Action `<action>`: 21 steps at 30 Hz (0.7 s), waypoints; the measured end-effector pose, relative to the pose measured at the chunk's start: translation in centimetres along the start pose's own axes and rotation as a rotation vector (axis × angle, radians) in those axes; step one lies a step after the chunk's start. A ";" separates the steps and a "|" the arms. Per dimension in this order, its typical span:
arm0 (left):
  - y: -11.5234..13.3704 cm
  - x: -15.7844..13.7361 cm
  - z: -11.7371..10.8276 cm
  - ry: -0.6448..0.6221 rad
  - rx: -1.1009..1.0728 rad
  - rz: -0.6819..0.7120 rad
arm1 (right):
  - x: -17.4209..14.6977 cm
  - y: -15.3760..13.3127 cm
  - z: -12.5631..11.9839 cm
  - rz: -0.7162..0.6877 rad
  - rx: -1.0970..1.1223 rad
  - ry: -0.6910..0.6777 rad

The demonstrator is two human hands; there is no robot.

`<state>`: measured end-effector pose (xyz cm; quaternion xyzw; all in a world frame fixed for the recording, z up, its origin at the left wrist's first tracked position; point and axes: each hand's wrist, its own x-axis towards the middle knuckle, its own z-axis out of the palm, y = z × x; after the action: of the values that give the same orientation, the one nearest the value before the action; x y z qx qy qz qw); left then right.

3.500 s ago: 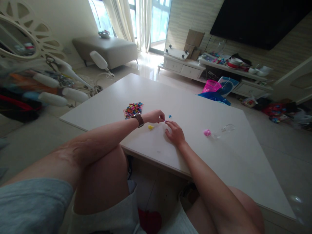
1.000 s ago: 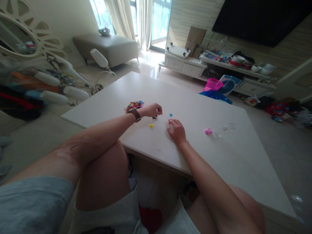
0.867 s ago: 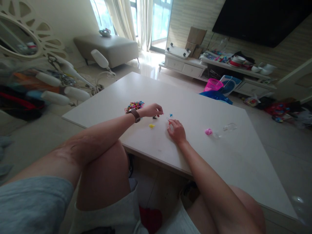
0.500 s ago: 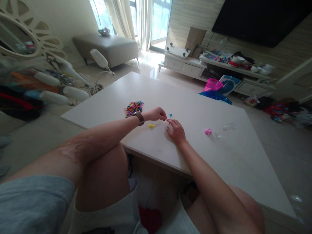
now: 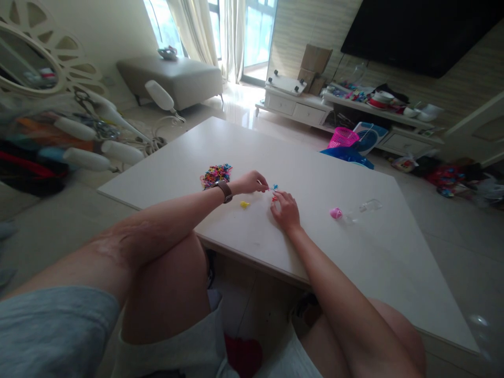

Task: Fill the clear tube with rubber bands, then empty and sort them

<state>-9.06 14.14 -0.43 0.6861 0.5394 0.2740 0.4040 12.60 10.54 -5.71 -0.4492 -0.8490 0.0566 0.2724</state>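
My left hand [image 5: 254, 182], with a dark watch on its wrist, is closed in a pinch above the white table [image 5: 315, 168]. Something thin and small shows at its fingertips, too small to name. My right hand [image 5: 286, 211] rests on the tabletop, fingers bent and thumb apart. Small red pieces [image 5: 274, 199] lie by its fingertips. Just beyond the two hands is a small blue piece [image 5: 275, 186]. A little yellow cluster [image 5: 244, 205] sits nearer to me. Behind my left wrist is a pile of small multicoloured bands or loops [image 5: 216, 175].
To the right on the table are a pink rounded object [image 5: 336, 213] and a clear plastic container [image 5: 370, 205]. A pink basket [image 5: 343, 137] stands past the far edge. White lamp arms [image 5: 122, 151] stand close to the left edge.
My hands have parted slightly at the fingertips. The right one has shifted a little to the right, and more of the red pieces shows.
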 end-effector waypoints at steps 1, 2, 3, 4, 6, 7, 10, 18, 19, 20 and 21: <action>0.3 -0.2 -0.3 0.021 0.006 -0.008 | 0.2 0.2 0.2 0.054 -0.014 0.015; 0.5 -0.4 -0.7 0.044 0.012 -0.014 | 0.4 0.3 0.3 0.110 -0.024 0.028; 0.7 -0.6 -1.2 0.069 0.017 -0.019 | 0.6 0.5 0.5 0.162 -0.030 0.036; 0.8 -0.8 -1.6 0.096 0.023 -0.027 | 0.9 0.8 0.7 0.206 -0.034 0.038; 0.8 -1.1 -2.6 0.154 0.035 -0.039 | 1.3 1.2 1.0 0.261 -0.038 0.024; 0.6 -1.1 -3.0 0.181 0.039 -0.042 | 1.5 1.3 1.2 0.274 -0.041 0.010; 0.1 -1.3 -4.0 0.241 0.026 -0.062 | 2.0 1.5 1.3 0.284 -0.057 -0.048; 0.6 -1.8 -4.8 0.303 0.018 -0.161 | 2.2 1.3 0.8 0.292 -0.052 -0.162; 0.5 -1.8 -4.9 0.304 0.025 -0.166 | 2.1 1.3 0.8 0.292 -0.043 -0.155; 0.4 -1.8 -4.9 0.302 0.032 -0.170 | 2.1 1.4 0.9 0.292 -0.032 -0.145; 0.1 -1.7 -4.9 0.300 0.040 -0.174 | 2.0 1.4 0.9 0.290 -0.023 -0.133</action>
<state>-13.46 13.72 2.31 0.5961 0.6564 0.3263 0.3274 12.27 13.13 -6.16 -0.5652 -0.7921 0.1155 0.1994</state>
